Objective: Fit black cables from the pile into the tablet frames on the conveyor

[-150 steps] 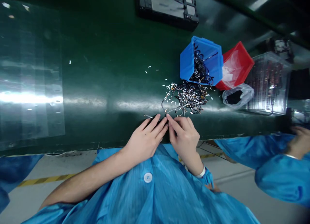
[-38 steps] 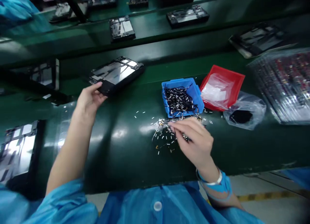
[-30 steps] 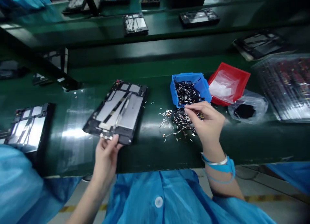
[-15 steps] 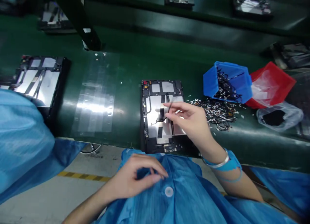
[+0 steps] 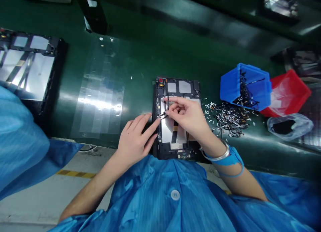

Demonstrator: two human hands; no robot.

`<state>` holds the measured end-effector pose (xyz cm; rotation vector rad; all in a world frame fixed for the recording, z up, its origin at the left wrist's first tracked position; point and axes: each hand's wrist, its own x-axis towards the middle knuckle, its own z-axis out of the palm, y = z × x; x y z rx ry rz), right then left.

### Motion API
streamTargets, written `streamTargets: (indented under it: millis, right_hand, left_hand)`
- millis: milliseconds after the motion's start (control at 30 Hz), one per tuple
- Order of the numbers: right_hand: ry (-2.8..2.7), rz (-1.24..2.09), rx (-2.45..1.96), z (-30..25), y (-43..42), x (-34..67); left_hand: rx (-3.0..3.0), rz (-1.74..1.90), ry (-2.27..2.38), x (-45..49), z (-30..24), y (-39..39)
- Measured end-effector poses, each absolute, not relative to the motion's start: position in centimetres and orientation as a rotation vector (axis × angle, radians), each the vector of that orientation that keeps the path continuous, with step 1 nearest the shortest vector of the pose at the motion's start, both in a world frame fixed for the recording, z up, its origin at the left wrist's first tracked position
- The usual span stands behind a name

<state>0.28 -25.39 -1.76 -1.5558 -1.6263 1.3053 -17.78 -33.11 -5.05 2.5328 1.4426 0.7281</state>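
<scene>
An opened tablet (image 5: pixel 167 133) with silver battery panels and a black frame lies on the bench in front of me. My right hand (image 5: pixel 189 116) is over its upper left part, thumb and fingers pinched on a thin black cable (image 5: pixel 163 116). The cable's loose end reaches toward the tablet's left edge. My left hand (image 5: pixel 136 136) rests along that edge with fingers stretched out, holding nothing. Its index fingertip is close to the cable's end; whether they touch, I cannot tell.
Right of the tablet, loose black cables and white scraps (image 5: pixel 230 120) lie in a pile. Behind it, a blue bin (image 5: pixel 260 88) on its side holds more cables, beside a red bin (image 5: pixel 298 91) and a plastic bag (image 5: pixel 301 125). Clear sheets (image 5: pixel 100 88) and another tablet (image 5: pixel 42 75) are left.
My left hand has risen from my lap to the tablet's left edge, its fingers spreading. My right hand has brought the black cable to the tablet's left side.
</scene>
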Motion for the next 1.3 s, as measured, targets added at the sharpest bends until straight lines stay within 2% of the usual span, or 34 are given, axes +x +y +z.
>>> streamTargets:
  millis: [467,767,967,1067,1200,1300]
  right_hand:
    - [-1.734,1.227,-1.570,-1.7,-25.5,0.4]
    - [-1.772,1.296,-1.535,-1.7,-24.8,0.6]
    - [-1.883,1.199,-1.558,-1.7,-24.8,0.4]
    - [-1.993,1.005,-1.592,-1.3,-25.2,0.7]
    - [-2.169,0.347,-1.591,-0.5,-26.8,1.8]
    - [-2.366,0.115,-1.413,-0.4,-28.4,2.6]
  left_hand:
    - [2.574,0.687,1.463,-17.6,-5.2,-32.9]
    - [2.559,0.732,1.457,-17.6,-5.2,-32.8]
    - [2.635,0.724,1.453,-17.5,-5.1,-32.7]
    - [2.643,0.698,1.484,-17.5,-5.2,-32.7]
    - [2.626,0.707,1.476,-17.5,-5.3,-32.8]
    - [2.600,0.708,1.450,-17.5,-5.5,-32.9]
